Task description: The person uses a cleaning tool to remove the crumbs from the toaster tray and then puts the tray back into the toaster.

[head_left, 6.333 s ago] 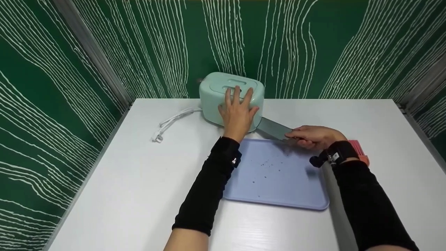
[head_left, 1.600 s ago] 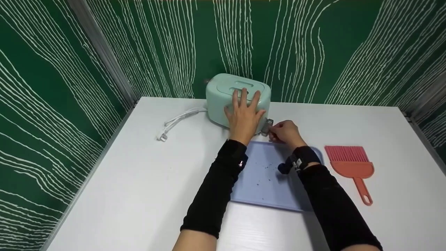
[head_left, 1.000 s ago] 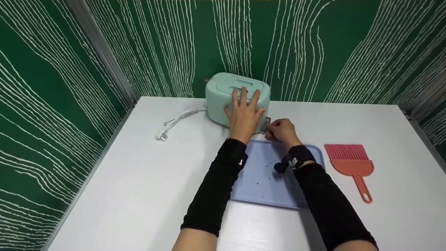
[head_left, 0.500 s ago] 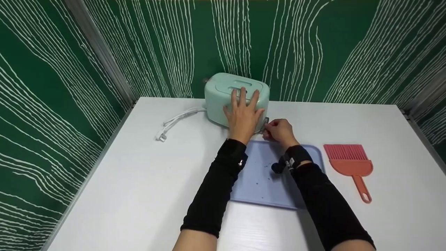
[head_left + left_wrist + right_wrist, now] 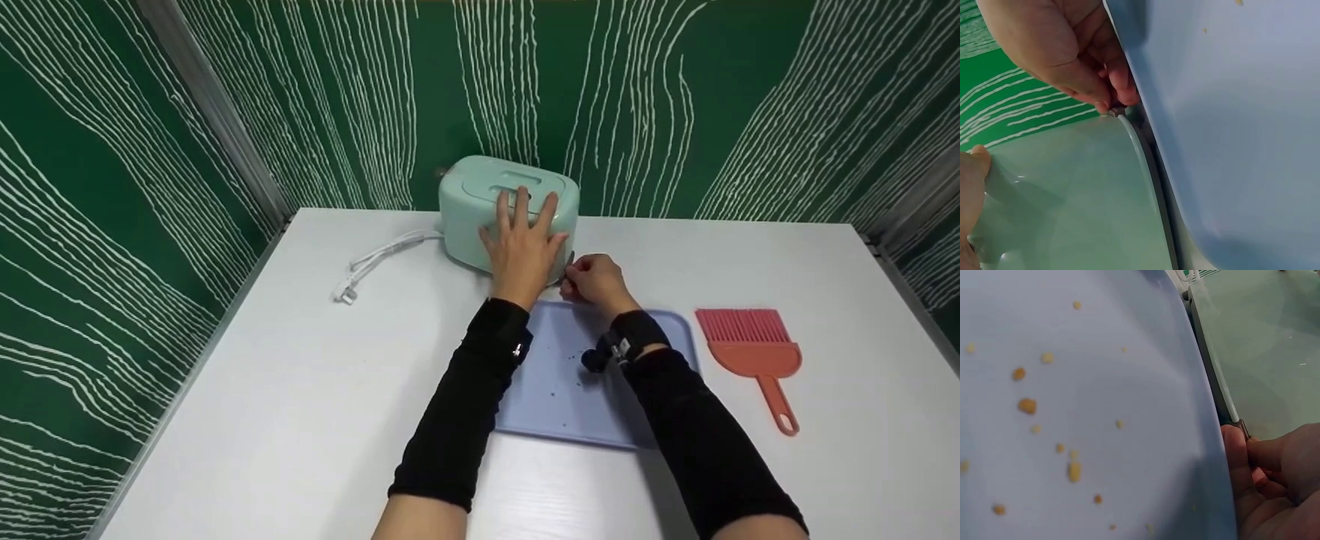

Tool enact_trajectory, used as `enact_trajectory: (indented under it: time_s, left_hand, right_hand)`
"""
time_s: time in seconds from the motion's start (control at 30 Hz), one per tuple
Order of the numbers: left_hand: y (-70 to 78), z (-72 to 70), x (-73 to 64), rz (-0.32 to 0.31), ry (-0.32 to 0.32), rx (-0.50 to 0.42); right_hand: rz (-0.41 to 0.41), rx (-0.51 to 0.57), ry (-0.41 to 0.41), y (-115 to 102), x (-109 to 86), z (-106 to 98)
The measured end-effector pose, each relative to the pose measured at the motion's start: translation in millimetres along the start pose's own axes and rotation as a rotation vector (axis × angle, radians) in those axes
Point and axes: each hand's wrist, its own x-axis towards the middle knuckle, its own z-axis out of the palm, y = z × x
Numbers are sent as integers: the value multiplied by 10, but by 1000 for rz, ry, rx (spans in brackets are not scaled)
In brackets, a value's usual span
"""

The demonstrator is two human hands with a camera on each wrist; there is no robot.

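Note:
A mint-green toaster stands upright near the back of the white table. My left hand rests on its front side with fingers spread and straight, the tips reaching the top edge. At the toaster's lower right end my right hand pinches the end of the crumb tray between thumb and fingers. Only a small dark metal edge of it shows; the rest is hidden inside the toaster base. In the left wrist view the pinching fingertips are right at the base corner.
A light blue serving tray lies in front of the toaster, under my right forearm, with several crumbs scattered on it. To the right lies a red brush. The toaster's white cord and plug lie to the left. Green patterned walls enclose the table.
Earlier the crumb tray stuck far out to the right; my right hand has pushed it leftward into the toaster until barely its end shows. My left hand has stayed on the toaster.

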Motion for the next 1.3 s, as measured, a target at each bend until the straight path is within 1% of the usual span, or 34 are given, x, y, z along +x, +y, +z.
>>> enact_trajectory:
  time_s: [0.1,0.17,0.4,0.57,0.73,0.87,1.07,1.17,1.3]
  left_hand:
    - [0,5,1,5,2,-8]
    - [-1,7,1,8,3,-14]
    - [-7,6,-5,14,17,-46]
    - [-19,-9,-8,22,36,-34]
    - [-19,-11,-15,20,28,-25]
    - [-1,-15,-19,20,13,-30]
    - [9,-30,-14,6,-20,-18]
    - [2,-36,-13,7,-14,-11]
    - [-20,-34,-21,18,3,-29]
  right_hand:
    - [10,25,-13,-4,3,8]
    - [2,25,-19,-1,0,10]
    - [-100,-90,-1,42,-13,3]
    - [-124,-115,-18,39,7,16]
    - [-172,-190,-27,36,9,44]
    - [-194,-232,8,50,1,47]
    - [-188,-234,60,64,-21,66]
    - [-195,-249,83,62,-27,78]
    - [-196,-274,108,57,-42,75]
